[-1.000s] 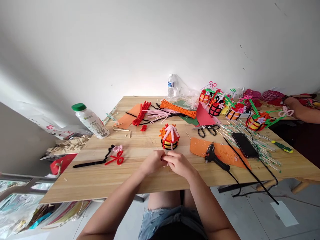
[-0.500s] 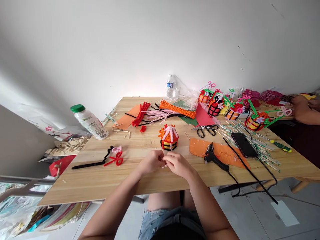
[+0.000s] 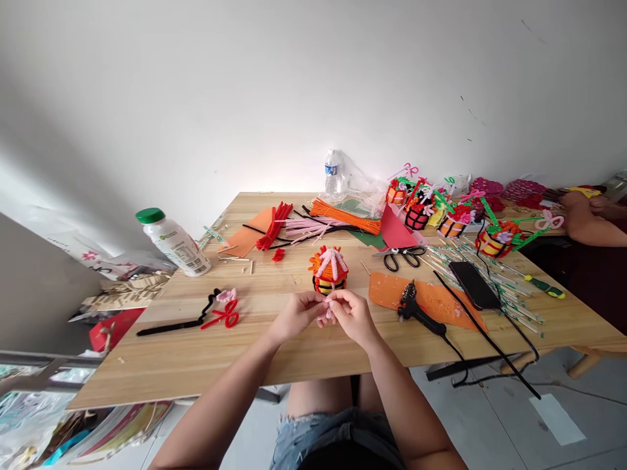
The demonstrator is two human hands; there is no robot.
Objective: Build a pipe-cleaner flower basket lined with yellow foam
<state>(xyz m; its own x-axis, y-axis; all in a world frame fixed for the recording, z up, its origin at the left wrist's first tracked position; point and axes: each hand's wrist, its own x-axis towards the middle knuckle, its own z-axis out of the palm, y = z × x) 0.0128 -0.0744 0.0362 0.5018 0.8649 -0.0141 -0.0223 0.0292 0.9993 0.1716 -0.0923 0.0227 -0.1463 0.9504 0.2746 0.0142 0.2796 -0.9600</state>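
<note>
My left hand (image 3: 292, 314) and my right hand (image 3: 350, 314) meet just above the wooden table (image 3: 196, 352), fingertips pinched together on a small pink pipe-cleaner piece (image 3: 327, 311). Right behind them stands a little pipe-cleaner basket (image 3: 328, 269), orange, yellow and black with pink loops on top. Neither hand touches the basket.
A black glue gun (image 3: 416, 310) lies on orange foam (image 3: 431, 297) to the right, with scissors (image 3: 401, 256) and a phone (image 3: 473, 284). Pipe-cleaner bundles (image 3: 343, 215), finished baskets (image 3: 421, 209), a water bottle (image 3: 334, 173) stand behind. White bottle (image 3: 174, 243) at left. Another person's arm (image 3: 588, 222) at far right.
Both hands have lifted slightly off the table and moved closer to the basket, still pinching the pink piece. The other person's arm at the far right has shifted.
</note>
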